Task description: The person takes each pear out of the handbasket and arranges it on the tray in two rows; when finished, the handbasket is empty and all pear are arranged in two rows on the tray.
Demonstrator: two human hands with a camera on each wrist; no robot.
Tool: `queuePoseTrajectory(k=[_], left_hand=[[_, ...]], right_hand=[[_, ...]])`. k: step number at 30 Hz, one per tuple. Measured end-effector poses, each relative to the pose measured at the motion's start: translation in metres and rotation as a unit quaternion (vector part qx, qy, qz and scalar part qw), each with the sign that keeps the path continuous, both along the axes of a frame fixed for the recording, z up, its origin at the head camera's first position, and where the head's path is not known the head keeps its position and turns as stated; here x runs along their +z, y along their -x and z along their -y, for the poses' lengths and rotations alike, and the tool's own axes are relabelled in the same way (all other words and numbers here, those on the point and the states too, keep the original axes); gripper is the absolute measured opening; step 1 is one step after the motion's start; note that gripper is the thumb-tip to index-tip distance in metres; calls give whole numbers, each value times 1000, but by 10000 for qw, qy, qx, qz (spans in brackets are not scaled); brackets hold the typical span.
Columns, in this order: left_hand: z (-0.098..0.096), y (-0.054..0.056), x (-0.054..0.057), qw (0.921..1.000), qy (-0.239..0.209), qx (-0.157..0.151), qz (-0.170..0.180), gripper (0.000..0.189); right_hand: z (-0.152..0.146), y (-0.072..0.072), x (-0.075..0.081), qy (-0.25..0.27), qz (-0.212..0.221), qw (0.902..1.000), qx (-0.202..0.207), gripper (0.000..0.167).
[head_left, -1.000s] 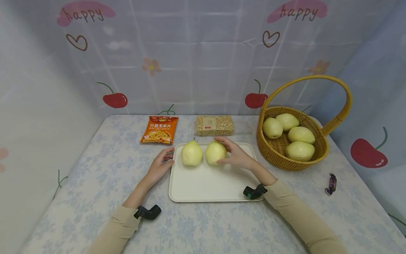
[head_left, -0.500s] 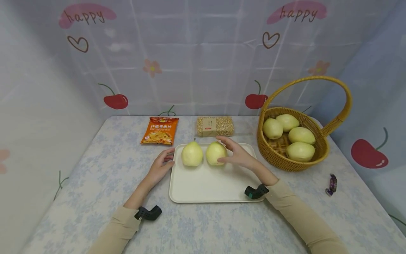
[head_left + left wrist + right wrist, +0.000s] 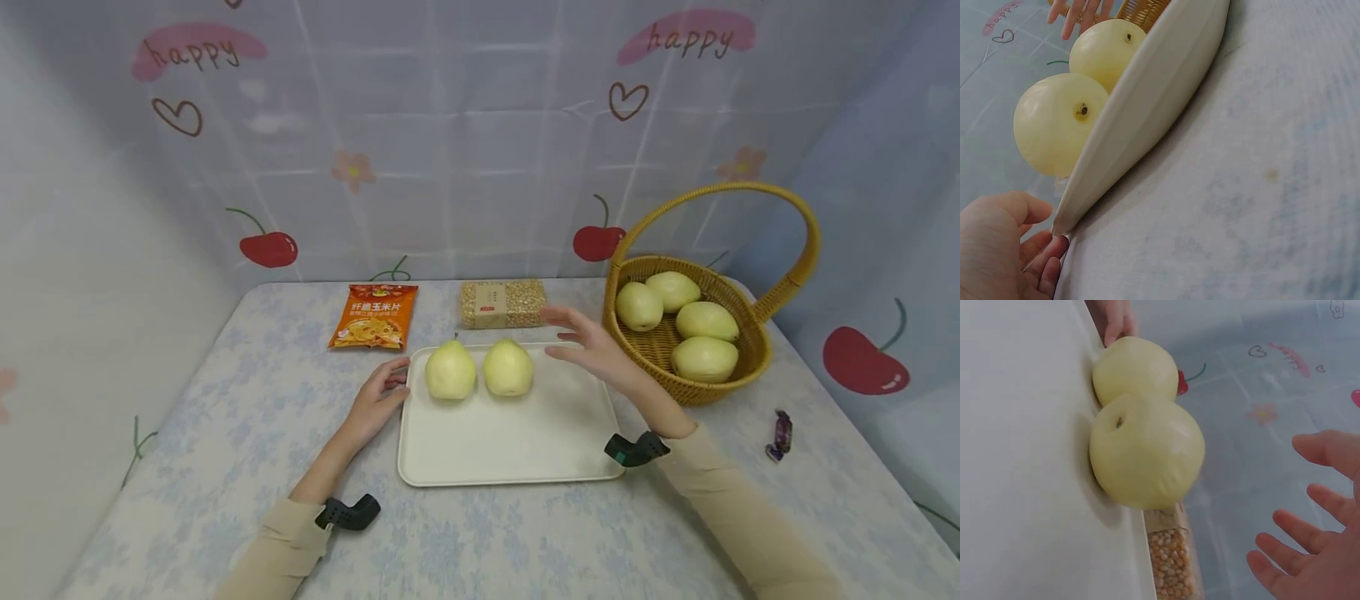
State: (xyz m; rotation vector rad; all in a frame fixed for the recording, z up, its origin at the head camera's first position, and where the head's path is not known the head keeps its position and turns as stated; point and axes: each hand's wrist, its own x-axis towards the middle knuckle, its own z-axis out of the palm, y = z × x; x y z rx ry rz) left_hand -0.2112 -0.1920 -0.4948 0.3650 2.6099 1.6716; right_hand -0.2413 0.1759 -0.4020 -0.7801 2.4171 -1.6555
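Observation:
Two pale yellow-green pears, the left pear (image 3: pixel 450 371) and the right pear (image 3: pixel 507 367), stand side by side on the back part of a cream rectangular tray (image 3: pixel 510 446). My left hand (image 3: pixel 377 403) is at the tray's left rim; in the left wrist view its relaxed fingertips (image 3: pixel 1054 247) meet the rim's corner, thumb apart from the fingers. My right hand (image 3: pixel 596 346) hovers above the tray's back right corner, to the right of the pears. Its fingers are spread and it holds nothing, as the right wrist view also shows.
A wicker basket (image 3: pixel 660 387) with a tall handle stands at the back right, with several pale green oval fruits inside. An orange snack bag (image 3: pixel 373 318) and a pack of corn kernels (image 3: pixel 504 304) lie behind the tray. A purple wrapped candy (image 3: pixel 781 435) lies at the right.
My right hand has let go of the right pear and moved right, away from it. The pear stays on the tray. My left hand keeps its place at the rim.

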Motion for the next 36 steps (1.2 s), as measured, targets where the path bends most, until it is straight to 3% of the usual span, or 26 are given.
queuePoseTrajectory(k=[11, 15, 17, 20, 22, 24, 27, 28, 31, 36], left_hand=[[-2, 0, 1, 10000, -2, 52, 41, 48], [-1, 0, 1, 10000, 52, 43, -37, 47], [-2, -4, 9, 10000, 27, 8, 8, 47], [-2, -5, 10, 10000, 68, -20, -47, 48], [-3, -9, 19, 10000, 29, -12, 54, 48], [-3, -10, 20, 10000, 33, -14, 54, 47], [-5, -15, 32, 9999, -21, -64, 132, 48], [-5, -15, 31, 9999, -43, -77, 119, 48], [-2, -10, 21, 9999, -56, -44, 70, 48], [1, -2, 3, 10000, -1, -23, 85, 47]], right_hand=[[-73, -18, 19, 376, -683, 9917, -1024, 45], [-95, -21, 19, 342, -729, 9857, -1480, 42], [-103, -23, 18, 221, -670, 9816, -1772, 42], [-115, -26, 13, 139, -664, 9757, -2083, 42], [-120, -27, 10, 122, -710, 9719, -2242, 41], [-124, -28, 6, 96, -773, 9673, -2416, 42], [-129, -28, 1, -194, -808, 9562, -2806, 43], [-130, -27, 0, -330, -826, 9507, -2971, 44], [-134, -25, -3, -611, -886, 9324, -3451, 46], [-139, -25, -7, -618, -973, 9017, -4166, 44]])
